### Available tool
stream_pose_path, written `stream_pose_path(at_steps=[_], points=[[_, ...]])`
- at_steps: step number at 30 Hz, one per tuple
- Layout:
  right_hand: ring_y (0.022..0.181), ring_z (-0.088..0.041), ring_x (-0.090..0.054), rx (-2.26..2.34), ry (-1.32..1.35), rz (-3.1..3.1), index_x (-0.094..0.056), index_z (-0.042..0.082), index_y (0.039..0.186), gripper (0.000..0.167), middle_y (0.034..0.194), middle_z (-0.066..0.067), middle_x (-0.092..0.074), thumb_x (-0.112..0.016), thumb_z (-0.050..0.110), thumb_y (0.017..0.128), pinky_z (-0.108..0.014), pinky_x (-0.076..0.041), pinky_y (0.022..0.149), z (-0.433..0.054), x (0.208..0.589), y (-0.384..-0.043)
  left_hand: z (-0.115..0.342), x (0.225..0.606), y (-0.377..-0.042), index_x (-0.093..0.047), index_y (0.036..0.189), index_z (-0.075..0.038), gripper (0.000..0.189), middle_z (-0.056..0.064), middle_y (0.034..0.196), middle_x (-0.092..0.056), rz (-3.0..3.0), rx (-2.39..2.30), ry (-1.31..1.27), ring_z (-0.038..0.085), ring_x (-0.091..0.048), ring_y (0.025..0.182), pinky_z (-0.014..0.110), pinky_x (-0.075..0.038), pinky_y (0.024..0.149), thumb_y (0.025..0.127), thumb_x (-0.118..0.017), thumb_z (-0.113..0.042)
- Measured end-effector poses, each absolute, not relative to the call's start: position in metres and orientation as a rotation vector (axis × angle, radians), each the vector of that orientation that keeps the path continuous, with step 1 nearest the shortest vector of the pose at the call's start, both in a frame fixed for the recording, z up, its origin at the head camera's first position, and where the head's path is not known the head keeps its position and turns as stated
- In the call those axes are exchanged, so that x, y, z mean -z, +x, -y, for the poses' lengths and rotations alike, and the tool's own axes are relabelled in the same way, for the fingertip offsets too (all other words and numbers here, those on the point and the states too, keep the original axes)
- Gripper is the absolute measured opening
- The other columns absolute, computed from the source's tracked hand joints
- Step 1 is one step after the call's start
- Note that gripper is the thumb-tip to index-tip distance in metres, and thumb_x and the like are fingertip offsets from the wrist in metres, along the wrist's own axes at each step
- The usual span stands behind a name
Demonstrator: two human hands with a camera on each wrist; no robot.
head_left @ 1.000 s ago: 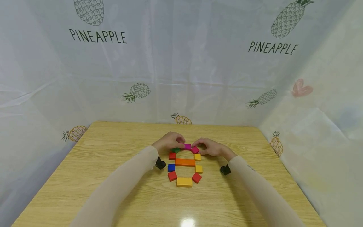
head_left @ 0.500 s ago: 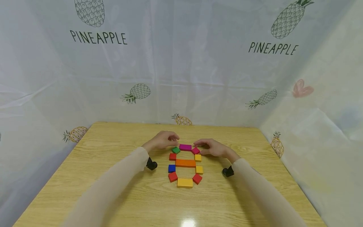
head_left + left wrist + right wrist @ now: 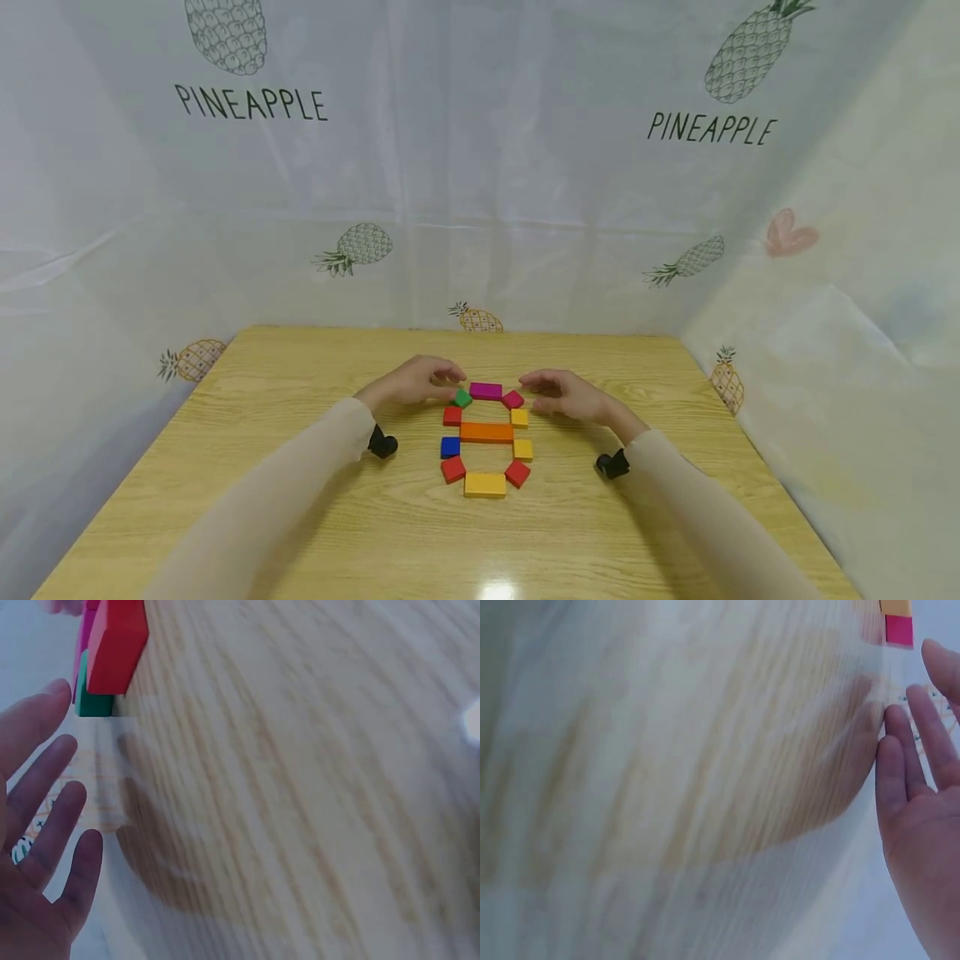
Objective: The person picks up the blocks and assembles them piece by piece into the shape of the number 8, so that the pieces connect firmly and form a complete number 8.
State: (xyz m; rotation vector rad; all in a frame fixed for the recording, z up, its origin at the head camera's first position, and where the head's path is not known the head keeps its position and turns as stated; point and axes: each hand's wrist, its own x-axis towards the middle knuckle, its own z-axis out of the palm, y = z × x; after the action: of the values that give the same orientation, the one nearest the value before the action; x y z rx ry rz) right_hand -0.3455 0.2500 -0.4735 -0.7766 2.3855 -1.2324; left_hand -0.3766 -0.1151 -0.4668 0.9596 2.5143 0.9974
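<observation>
Coloured blocks lie flat in a figure-eight outline on the wooden table. At its far end is a magenta block [image 3: 486, 391], flanked by a green block [image 3: 462, 398] and a pink block [image 3: 513, 399]. An orange block [image 3: 486, 432] crosses the middle, and a yellow-orange block [image 3: 484, 485] forms the near end. My left hand [image 3: 417, 381] is just left of the green block, fingers relaxed and holding nothing. To the right of the pink block, my right hand [image 3: 570, 395] also holds nothing, its fingers loosely bent. Both wrist views show the fingers apart from the blocks.
Down the sides of the outline lie red blocks [image 3: 453, 469], a blue block [image 3: 450, 447] and yellow blocks [image 3: 522, 450]. Behind the table [image 3: 315, 517] hangs a pineapple-print cloth [image 3: 480, 167]. Black wrist cameras [image 3: 384, 444] are worn under both forearms.
My left hand has let go of the magenta block and moved left, away from it. My right hand has drawn back slightly to the right from the pink block.
</observation>
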Motion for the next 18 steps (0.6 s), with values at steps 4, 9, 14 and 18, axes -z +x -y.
stream_pose_path(at_steps=[4, 9, 14, 18], points=[[0.14, -0.044, -0.053, 1.212, -0.789, -2.464, -0.052, -0.001, 0.152, 0.05, 0.155, -0.022, -0.053, -0.066, 0.011, 0.106, -0.06, -0.04, 0.118, -0.251, 0.473, -0.34, 0.116, 0.47, -0.373, -0.068, 0.141, -0.016, 0.037, 0.0, 0.135, -0.07, -2.503, -0.983, 0.995, 0.026, -0.063, 0.126, 0.047, -0.051, 0.11, 0.104, -0.071, -0.02], [0.137, -0.05, -0.053, 1.244, -0.797, -2.551, -0.05, -0.002, 0.153, 0.051, 0.154, -0.028, -0.05, -0.065, 0.013, 0.107, -0.063, -0.043, 0.113, -0.257, 0.467, -0.328, 0.117, 0.472, -0.37, -0.067, 0.143, -0.013, 0.039, 0.004, 0.139, -0.069, -2.529, -0.937, 1.047, 0.027, -0.063, 0.129, 0.047, -0.05, 0.111, 0.105, -0.07, -0.017], [0.137, -0.051, -0.052, 1.304, -0.746, -2.617, -0.05, -0.001, 0.154, 0.051, 0.156, -0.026, -0.049, -0.065, 0.015, 0.107, -0.064, -0.043, 0.113, -0.264, 0.46, -0.314, 0.118, 0.474, -0.369, -0.069, 0.14, -0.01, 0.036, 0.004, 0.135, -0.069, -2.557, -0.899, 1.081, 0.026, -0.064, 0.126, 0.046, -0.051, 0.11, 0.105, -0.07, -0.015], [0.136, -0.05, -0.053, 1.315, -0.717, -2.671, -0.053, 0.003, 0.153, 0.05, 0.155, -0.024, -0.051, -0.067, 0.017, 0.106, -0.064, -0.044, 0.112, -0.268, 0.456, -0.303, 0.117, 0.477, -0.371, -0.072, 0.136, -0.012, 0.032, 0.001, 0.132, -0.07, -2.588, -0.881, 1.081, 0.023, -0.064, 0.124, 0.045, -0.051, 0.109, 0.104, -0.071, -0.016]])
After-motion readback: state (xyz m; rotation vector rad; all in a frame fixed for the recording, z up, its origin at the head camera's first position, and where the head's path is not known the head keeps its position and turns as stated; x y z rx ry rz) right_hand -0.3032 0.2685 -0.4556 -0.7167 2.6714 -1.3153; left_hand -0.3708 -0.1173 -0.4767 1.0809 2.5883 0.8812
